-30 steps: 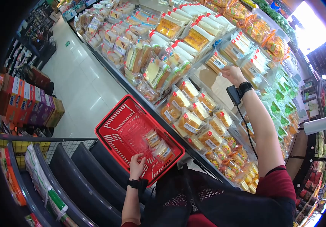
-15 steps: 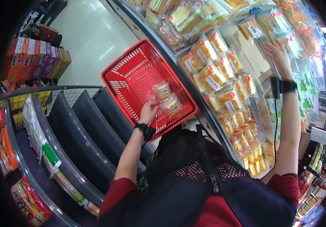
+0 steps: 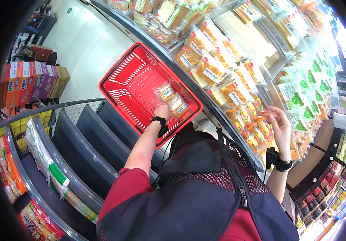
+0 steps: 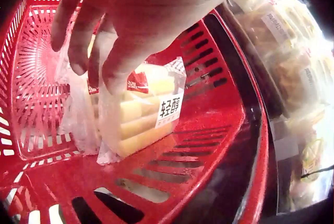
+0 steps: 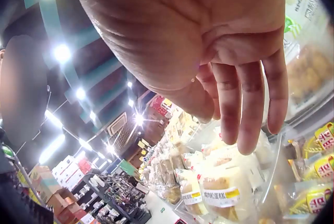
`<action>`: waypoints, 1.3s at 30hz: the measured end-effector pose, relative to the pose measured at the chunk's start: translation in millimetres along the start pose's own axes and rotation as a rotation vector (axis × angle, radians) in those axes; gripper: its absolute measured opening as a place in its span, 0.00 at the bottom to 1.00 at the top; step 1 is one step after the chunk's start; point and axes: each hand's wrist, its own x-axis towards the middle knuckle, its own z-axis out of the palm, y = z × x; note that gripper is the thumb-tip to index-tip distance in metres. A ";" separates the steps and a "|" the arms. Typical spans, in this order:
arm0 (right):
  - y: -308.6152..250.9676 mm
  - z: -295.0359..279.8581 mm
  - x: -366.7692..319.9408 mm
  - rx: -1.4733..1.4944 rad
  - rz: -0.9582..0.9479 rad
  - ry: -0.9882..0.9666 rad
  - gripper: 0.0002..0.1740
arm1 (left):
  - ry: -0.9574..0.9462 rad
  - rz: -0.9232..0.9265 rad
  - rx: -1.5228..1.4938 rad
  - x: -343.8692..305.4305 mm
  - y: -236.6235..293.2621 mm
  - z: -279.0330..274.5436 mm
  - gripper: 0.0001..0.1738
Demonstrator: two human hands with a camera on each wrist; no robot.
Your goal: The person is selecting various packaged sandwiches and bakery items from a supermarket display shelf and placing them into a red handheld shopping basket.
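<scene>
In the head view, my left hand (image 3: 163, 112) is inside the red basket (image 3: 116, 96), beside two clear bread packets (image 3: 178, 107). The left wrist view shows its thumb and fingers pinching the clear wrapper at one end of a packet (image 4: 146, 114), which has a white label; the other packet is partly hidden behind it. My right hand (image 3: 280, 127) is raised over small orange-and-yellow packets (image 3: 259, 134) at the display's near edge. In the right wrist view, the fingers (image 5: 250, 109) hang relaxed with nothing held.
The bread display (image 3: 213, 68) runs diagonally beyond the basket, with a cardboard-coloured compartment (image 3: 247, 38) and green-printed packets (image 3: 307, 94) to the right. Dark curved shelf dividers (image 3: 76, 148) stand at left. Stacked boxes (image 3: 32, 84) are on the floor beyond.
My right hand has left the upper bread compartment and moved down towards the near edge and my body. My left hand has reached deeper into the basket, closer to the packets.
</scene>
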 end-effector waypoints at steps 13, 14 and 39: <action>-52.7 66.4 19.6 -0.145 -0.178 -0.353 0.18 | 0.097 0.354 -0.815 -130.0 22.5 -171.5 0.08; -61.6 75.4 22.5 -0.140 -0.186 -0.350 0.18 | -0.010 0.427 -1.023 -135.4 20.9 -180.7 0.06; -87.3 124.5 25.8 -0.066 -0.042 -0.738 0.20 | -0.340 0.613 -1.574 -163.4 107.1 -199.5 0.05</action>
